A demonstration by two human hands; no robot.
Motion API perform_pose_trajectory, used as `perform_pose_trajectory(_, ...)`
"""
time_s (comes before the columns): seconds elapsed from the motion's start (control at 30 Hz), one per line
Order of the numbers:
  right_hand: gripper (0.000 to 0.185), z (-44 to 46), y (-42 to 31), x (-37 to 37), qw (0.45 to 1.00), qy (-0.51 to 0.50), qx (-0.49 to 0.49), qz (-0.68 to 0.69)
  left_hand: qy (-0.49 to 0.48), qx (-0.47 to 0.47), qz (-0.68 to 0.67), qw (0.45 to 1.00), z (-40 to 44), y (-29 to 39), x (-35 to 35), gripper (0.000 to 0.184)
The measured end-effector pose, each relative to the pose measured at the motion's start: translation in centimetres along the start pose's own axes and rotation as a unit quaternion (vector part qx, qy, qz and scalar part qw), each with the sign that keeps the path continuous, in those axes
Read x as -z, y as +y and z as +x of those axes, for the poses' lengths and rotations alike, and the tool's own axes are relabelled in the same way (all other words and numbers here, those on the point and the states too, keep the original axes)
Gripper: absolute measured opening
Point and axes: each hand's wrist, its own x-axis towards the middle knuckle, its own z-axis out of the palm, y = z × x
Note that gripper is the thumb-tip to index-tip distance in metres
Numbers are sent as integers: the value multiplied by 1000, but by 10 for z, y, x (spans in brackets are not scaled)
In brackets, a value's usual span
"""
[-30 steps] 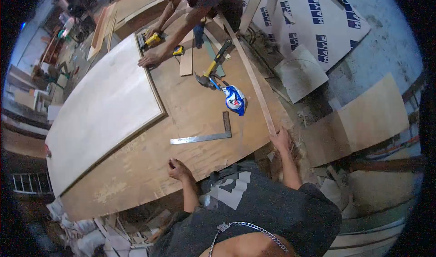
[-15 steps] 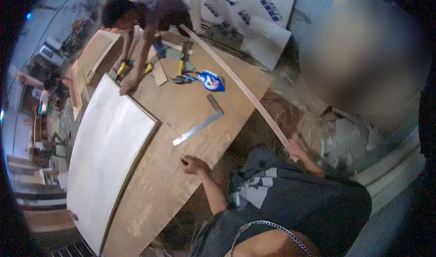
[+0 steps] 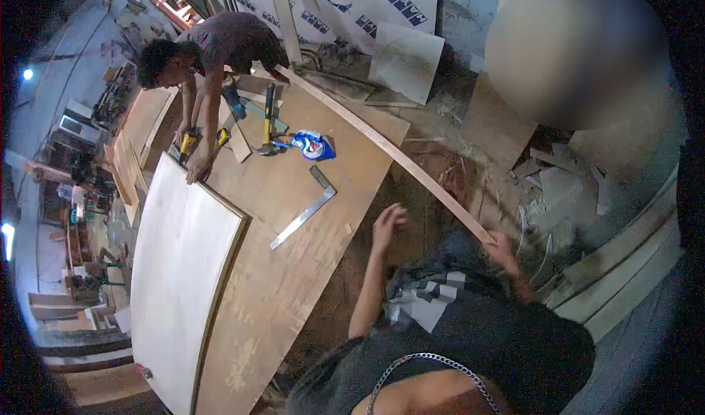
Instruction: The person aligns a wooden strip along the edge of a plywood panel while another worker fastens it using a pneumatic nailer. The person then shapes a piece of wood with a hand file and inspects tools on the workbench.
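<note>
My right hand [image 3: 501, 252] is closed round the near end of a long thin wooden strip [image 3: 411, 167], which slants away over the table's right edge. My left hand [image 3: 389, 223] is raised beside the table edge, its fingers curled and slightly blurred; whether it holds anything is not clear. On the plywood tabletop [image 3: 294, 283] lie a metal square [image 3: 308, 211], a blue and white packet [image 3: 313, 146] and a yellow-handled hammer [image 3: 268, 125]. A white curved panel [image 3: 183, 261] rests on the left side of the table.
Across the table a co-worker [image 3: 220, 48] bends over the panel's far corner, a hand on it, near a yellow tool [image 3: 189, 142] and a tape measure [image 3: 222, 137]. Wood scraps [image 3: 562, 162] litter the floor at right. Printed boards [image 3: 352, 8] lean behind.
The view has turned, so the table sits further left. My right hand has carried the strip's near end outward to the right. My left hand has risen and moved right, off the tabletop.
</note>
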Motion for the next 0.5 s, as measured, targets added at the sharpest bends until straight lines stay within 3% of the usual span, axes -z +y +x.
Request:
perform_pose_trajectory(0.03, 16, -1, -11, 14, 1000, -8, -16, 0, -37, 12, 17, 999, 30, -15, -24, 47)
perform_pose_trajectory(0.1, 19, 3, -10, 39, 999, -4, -32, -12, -17, -76, 231, 970, 95, -51, -63, 52)
perform_pose_trajectory(0.13, 22, 2, 0, 52, 999, 15, -36, -34, -12, -82, 233, 969, 109, -42, -78, 52)
perform_pose_trajectory(0.17, 25, 4, 13, 68, 997, 36, -41, -56, -3, 72, 78, 994, 118, -23, -104, 54)
perform_pose_trajectory(0.2, 28, 16, 29, 93, 994, 62, -48, -78, 1, 209, -83, 974, 155, 9, -151, 55)
perform_pose_trajectory(0.23, 32, 14, 45, 107, 988, 92, -63, -103, 51, 175, -124, 975, 160, 30, -183, 50)
perform_pose_trajectory(0.3, 38, 13, 77, 131, 972, 162, -92, -141, 81, 201, -105, 971, 177, 53, -220, 49)
perform_pose_trajectory(0.33, 42, 14, 82, 144, 965, 193, -97, -148, 78, 192, -111, 972, 193, 42, -233, 49)
perform_pose_trajectory(0.4, 47, 28, 27, 180, 974, 160, -93, -127, 13, 233, -215, 948, 246, 1, -243, 48)
perform_pose_trajectory(0.43, 47, 38, 58, 199, 975, 158, -87, -128, 16, 227, -217, 949, 270, -19, -250, 48)
perform_pose_trajectory(0.5, 50, 39, 141, 218, 934, 264, -107, -217, 12, 221, -74, 972, 307, -57, -256, 75)
